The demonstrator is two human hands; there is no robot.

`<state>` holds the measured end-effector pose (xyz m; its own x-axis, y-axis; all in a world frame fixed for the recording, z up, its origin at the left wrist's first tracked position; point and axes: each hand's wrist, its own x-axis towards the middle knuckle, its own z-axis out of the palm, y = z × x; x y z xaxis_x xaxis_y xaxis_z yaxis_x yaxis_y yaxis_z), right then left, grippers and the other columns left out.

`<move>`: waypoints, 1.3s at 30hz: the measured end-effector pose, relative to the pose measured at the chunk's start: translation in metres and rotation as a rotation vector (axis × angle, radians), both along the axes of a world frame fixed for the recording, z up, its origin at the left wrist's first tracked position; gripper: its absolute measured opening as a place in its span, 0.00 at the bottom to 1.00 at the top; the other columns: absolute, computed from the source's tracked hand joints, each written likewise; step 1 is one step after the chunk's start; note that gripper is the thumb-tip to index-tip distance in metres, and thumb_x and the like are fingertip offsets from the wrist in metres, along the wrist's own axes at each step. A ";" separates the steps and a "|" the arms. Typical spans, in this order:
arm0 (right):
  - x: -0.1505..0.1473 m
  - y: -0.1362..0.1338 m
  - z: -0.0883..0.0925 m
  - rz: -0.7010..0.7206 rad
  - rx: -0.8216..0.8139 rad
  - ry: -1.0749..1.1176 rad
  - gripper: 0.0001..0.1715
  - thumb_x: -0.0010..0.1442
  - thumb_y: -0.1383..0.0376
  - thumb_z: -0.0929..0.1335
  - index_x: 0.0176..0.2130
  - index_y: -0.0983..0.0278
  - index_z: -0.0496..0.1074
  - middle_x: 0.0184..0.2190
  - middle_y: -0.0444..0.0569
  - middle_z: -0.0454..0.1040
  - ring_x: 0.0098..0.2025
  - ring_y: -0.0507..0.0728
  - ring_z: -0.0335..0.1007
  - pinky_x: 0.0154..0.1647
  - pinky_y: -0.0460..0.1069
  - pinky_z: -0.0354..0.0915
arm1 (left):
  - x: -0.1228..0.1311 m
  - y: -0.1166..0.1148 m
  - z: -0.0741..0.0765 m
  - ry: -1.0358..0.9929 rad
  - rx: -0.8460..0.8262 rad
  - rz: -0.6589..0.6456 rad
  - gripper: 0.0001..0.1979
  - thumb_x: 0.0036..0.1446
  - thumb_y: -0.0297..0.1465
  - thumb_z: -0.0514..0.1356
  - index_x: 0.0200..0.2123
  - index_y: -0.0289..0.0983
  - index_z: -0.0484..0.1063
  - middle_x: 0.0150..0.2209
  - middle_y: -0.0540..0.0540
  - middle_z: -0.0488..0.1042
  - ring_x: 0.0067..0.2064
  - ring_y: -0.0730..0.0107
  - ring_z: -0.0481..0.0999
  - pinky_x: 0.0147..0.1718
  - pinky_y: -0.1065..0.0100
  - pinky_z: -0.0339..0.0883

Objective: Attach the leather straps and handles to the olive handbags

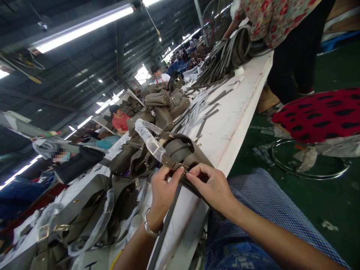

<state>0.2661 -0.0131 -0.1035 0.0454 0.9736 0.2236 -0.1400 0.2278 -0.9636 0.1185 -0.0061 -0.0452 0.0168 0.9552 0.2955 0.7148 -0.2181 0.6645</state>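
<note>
An olive-grey handbag (184, 152) lies at the near edge of the long white table (239, 112). One of its handles is wrapped in clear plastic film (149, 140). My left hand (164, 187), with a silver bracelet at the wrist, pinches a dark grey strap (165, 225) where it meets the bag. The strap hangs down from there toward me. My right hand (210, 183) is closed on the same strap end, its fingertips touching the left hand's.
More olive handbags (161, 101) are piled along the table's left and middle. Loose grey straps (225, 56) lie in a heap farther up, beside a standing person in a floral top (278, 18). A red and black cushioned stool (317, 112) stands right. Seated workers sit at left.
</note>
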 end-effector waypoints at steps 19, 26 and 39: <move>0.009 0.004 -0.003 0.048 0.024 -0.145 0.06 0.60 0.63 0.67 0.40 0.60 0.70 0.28 0.41 0.76 0.30 0.53 0.73 0.32 0.47 0.65 | 0.006 0.004 -0.001 -0.282 -0.121 -0.128 0.11 0.58 0.36 0.63 0.38 0.34 0.76 0.36 0.47 0.78 0.38 0.66 0.75 0.39 0.69 0.67; 0.005 0.007 -0.004 0.033 0.000 -0.116 0.05 0.59 0.63 0.68 0.38 0.60 0.69 0.26 0.41 0.76 0.29 0.53 0.73 0.31 0.47 0.66 | 0.000 0.005 -0.002 -0.142 -0.116 -0.126 0.11 0.57 0.36 0.64 0.39 0.35 0.74 0.37 0.46 0.78 0.38 0.65 0.76 0.38 0.68 0.68; 0.064 0.110 -0.017 0.030 0.190 -0.782 0.23 0.72 0.59 0.54 0.44 0.66 0.72 0.38 0.52 0.80 0.37 0.54 0.77 0.41 0.48 0.69 | -0.022 -0.006 -0.020 -0.179 -0.027 -0.011 0.11 0.55 0.36 0.64 0.37 0.34 0.75 0.36 0.44 0.80 0.37 0.63 0.78 0.37 0.66 0.72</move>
<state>0.3299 0.0967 -0.1209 -0.2181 0.9141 0.3419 0.5506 0.4045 -0.7302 0.0964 -0.0119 -0.0654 -0.0235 0.9628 0.2691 0.5827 -0.2055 0.7863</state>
